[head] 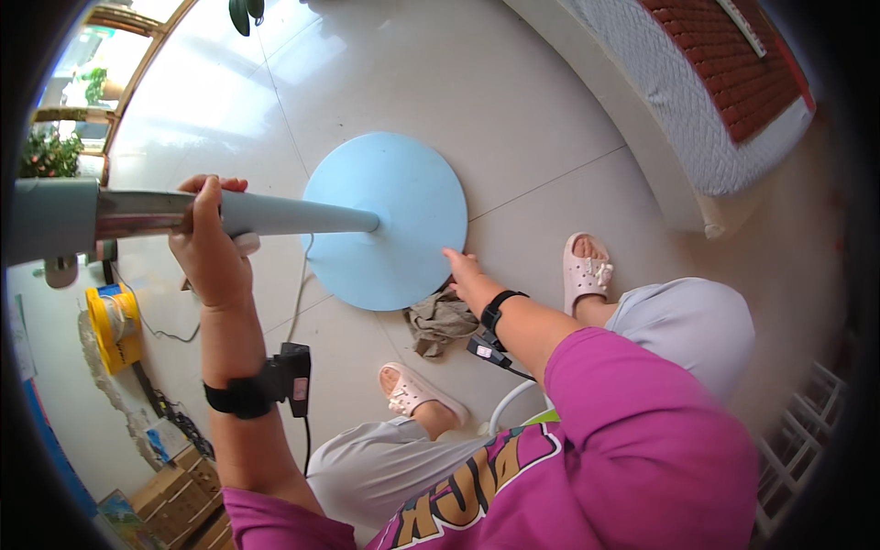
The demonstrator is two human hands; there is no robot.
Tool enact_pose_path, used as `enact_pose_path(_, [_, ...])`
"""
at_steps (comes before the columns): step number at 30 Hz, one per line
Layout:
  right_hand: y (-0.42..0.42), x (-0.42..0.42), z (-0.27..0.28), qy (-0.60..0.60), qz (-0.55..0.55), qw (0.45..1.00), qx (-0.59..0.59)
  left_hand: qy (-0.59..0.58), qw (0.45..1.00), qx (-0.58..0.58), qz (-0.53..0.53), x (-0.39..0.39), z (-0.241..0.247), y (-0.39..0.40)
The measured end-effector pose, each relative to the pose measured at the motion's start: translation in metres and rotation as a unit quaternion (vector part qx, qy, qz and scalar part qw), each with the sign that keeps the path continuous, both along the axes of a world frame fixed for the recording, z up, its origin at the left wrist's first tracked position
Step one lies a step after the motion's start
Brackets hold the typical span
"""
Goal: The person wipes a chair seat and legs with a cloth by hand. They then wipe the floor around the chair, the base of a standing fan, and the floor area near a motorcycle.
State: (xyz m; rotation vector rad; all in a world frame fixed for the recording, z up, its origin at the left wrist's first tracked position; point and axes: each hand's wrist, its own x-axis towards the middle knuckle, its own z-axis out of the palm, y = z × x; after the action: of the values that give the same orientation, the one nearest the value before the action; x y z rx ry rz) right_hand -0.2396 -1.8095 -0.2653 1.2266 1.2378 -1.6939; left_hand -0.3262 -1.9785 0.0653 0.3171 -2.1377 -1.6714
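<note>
A light-blue stand with a round base and a long pole is in front of me. The pole runs to the left edge of the view, past a bare metal section into a wider grey-blue sleeve. My left hand is wrapped around the pole near the metal section, beside a pale knob. At the base's lower-right rim is my right hand, with a fingertip over the edge and other fingers partly hidden. Below it a crumpled grey-brown cloth lies on the floor.
A white cable trails from beside the base across the tiled floor. Yellow cable reel and cardboard boxes stand on the left. At upper right is a pale ledge with a red mat. White rack bars show lower right.
</note>
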Motion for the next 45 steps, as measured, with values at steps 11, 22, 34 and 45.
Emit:
enact_pose_path(11, [0.023,0.01,-0.022,-0.013,-0.072,0.996,-0.052,-0.003,1.0,0.027,0.001,0.021,0.006,0.024])
enact_pose_path(22, [0.061,0.011,-0.017,-0.028,-0.108,0.986,-0.122,0.014,0.999,0.033,-0.018,0.032,0.011,0.05])
enact_pose_path(34, [0.097,-0.069,0.082,0.329,0.035,0.936,0.121,-0.013,0.997,0.066,-0.039,0.018,0.008,0.104])
enact_pose_path(45, [0.008,-0.083,0.424,0.835,0.154,0.526,-0.049,0.09,0.991,0.032,-0.09,0.014,0.003,0.076])
